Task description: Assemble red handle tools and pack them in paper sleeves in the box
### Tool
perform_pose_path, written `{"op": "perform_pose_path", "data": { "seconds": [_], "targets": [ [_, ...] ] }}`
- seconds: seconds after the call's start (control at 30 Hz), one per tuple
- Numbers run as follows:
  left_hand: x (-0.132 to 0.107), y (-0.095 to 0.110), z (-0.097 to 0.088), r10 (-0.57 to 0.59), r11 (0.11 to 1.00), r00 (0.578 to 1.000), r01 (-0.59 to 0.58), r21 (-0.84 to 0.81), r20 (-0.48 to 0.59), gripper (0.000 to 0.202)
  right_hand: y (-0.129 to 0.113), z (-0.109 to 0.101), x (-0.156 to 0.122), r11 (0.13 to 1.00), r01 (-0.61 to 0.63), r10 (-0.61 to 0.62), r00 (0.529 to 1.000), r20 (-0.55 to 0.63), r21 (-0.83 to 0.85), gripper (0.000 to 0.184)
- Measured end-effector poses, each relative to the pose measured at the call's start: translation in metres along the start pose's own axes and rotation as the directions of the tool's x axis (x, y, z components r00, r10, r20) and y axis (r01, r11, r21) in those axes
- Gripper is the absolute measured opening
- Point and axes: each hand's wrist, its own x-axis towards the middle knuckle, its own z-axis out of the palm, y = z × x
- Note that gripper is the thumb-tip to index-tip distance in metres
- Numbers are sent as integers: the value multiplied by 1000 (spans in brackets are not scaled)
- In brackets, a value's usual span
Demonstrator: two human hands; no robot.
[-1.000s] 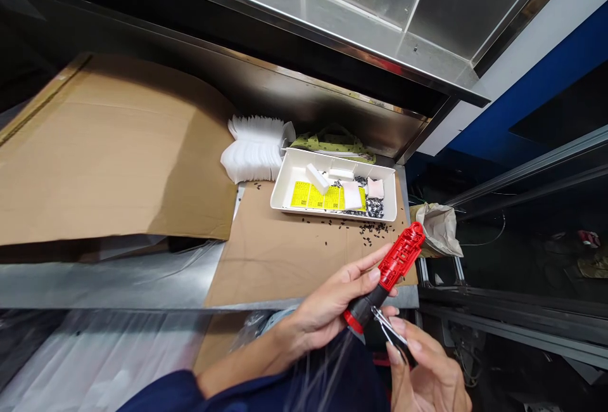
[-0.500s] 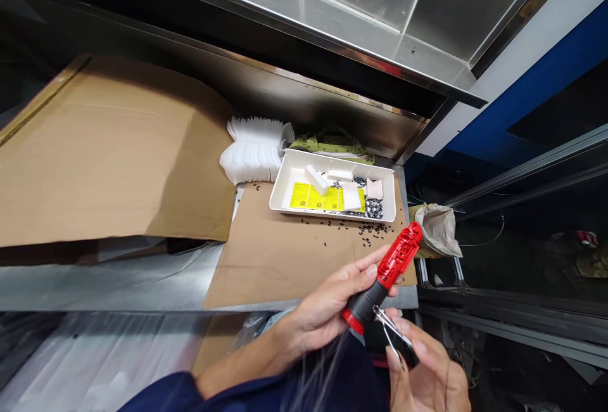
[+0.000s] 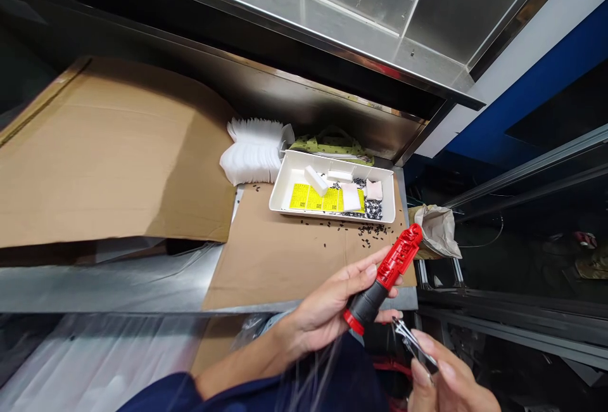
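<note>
Red plastic and black rubber catch our eye first from the head camera; a red-and-black hand tool (image 3: pixel 399 260) lies closed in the person's left hand (image 3: pixel 323 310), with the fingers wrapped round its black grip and its red housing angled up and away. The person's right hand (image 3: pixel 451 380) sits at the lower right, just apart from the red-and-black hand tool; its thumb and fingers pinch a slim steel tool (image 3: pixel 413 343), nearly closed on it, though its exact kind is too blurred to tell.

Both hands are held above the near edge of a flat brown cardboard sheet (image 3: pixel 285 266), on which we see scattered small black pieces (image 3: pixel 368 234); a white plastic tray (image 3: pixel 332 217) stands on it, holding white foam blocks (image 3: pixel 316 180) and a yellow printed card (image 3: pixel 308 196). Beside the tray we see a stack of white pads (image 3: pixel 251 152); to the right stands a crumpled paper bag (image 3: pixel 439 231); a large bent cardboard sheet (image 3: pixel 109 146) lies to the left, beneath a stainless steel shelf (image 3: pixel 332 19).
</note>
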Motion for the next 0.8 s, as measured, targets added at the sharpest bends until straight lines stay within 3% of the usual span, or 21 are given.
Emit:
{"op": "perform_pose_path", "data": {
  "seconds": [0.07,0.2,0.4,0.53,0.7,0.8],
  "targets": [
    [0,0,0,-1,1000,1000,1,2,-16,48,0,-2,2,1000,-30,31,996,84,-2,24],
    [0,0,-4,3,1000,1000,-3,25,-24,52,-1,0,8,999,20,-28,974,227,34,36],
    [1,-2,-4,19,999,1000,-18,32,-14,54,-2,6,9,999,52,-52,966,253,5,34],
    [1,-2,-3,17,999,1000,-16,39,-23,54,-4,8,6,998,60,-56,982,181,-16,26],
    [2,-4,-7,16,1000,1000,-16,-6,3,52,-7,1,4,996,-86,86,994,70,-2,21],
    [2,-2,-7,13,1000,1000,-13,0,6,55,-5,-2,7,999,-47,45,989,144,9,28]
  ]
}}
